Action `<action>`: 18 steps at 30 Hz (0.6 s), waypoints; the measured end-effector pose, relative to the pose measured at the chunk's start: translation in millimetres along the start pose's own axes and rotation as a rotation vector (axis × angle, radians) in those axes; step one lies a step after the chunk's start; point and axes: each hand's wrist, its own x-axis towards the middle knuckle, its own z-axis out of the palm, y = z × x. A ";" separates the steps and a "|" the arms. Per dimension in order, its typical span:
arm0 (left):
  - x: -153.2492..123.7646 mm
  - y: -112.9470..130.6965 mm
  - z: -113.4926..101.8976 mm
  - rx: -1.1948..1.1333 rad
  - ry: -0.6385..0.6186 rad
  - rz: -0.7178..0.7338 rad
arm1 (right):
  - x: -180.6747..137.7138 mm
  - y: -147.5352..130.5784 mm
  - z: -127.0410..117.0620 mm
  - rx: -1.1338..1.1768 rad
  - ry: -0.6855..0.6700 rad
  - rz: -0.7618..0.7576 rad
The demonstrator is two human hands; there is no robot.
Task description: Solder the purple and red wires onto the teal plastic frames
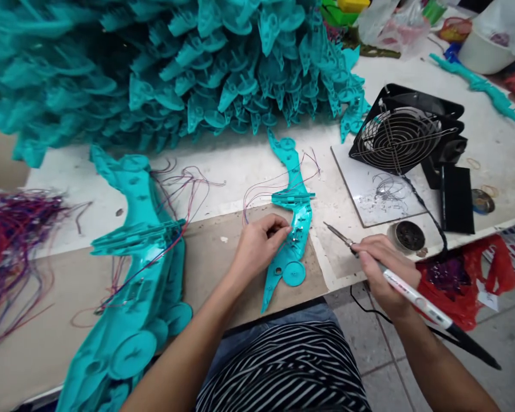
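A teal plastic bow-shaped shell (301, 220) lies on the brown board in front of me, with small metal contacts on its inner face. Thin red and blue wires (266, 189) loop over its upper part. My left hand (264, 243) rests at the shell's left edge, thumb and forefinger pinched near the contacts; what is between them is too small to make out. My right hand (384, 272) is closed round a white-handled soldering iron (416, 298). The iron's tip points up and left, just right of the shell and apart from it.
A stack of wired teal shells (141, 246) stands left, beside a bundle of purple and red wires (17, 229). Many more teal shells (197, 68) are heaped behind. Right are a black fan (395, 134), a white tile (369, 200), a small round pot (407, 236) and a red bag (463, 286).
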 end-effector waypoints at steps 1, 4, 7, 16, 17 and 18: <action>1.4 -0.3 2.3 0.024 0.000 0.013 | 0.2 -3.7 5.6 0.012 -0.017 -0.023; 4.5 -1.9 8.3 0.075 -0.002 0.032 | 0.5 -8.1 17.5 0.023 -0.056 -0.068; 6.1 -4.2 12.0 0.082 -0.001 0.030 | 0.3 -7.6 23.3 0.024 -0.074 -0.079; 8.7 -7.3 13.8 0.061 0.008 0.022 | 0.4 -4.5 29.1 0.029 -0.111 -0.086; 8.8 -7.6 13.9 0.062 0.008 0.025 | 0.2 -4.0 29.4 0.025 -0.119 -0.093; 9.0 -7.9 14.1 0.064 0.009 0.028 | -0.1 -3.4 29.6 0.019 -0.125 -0.101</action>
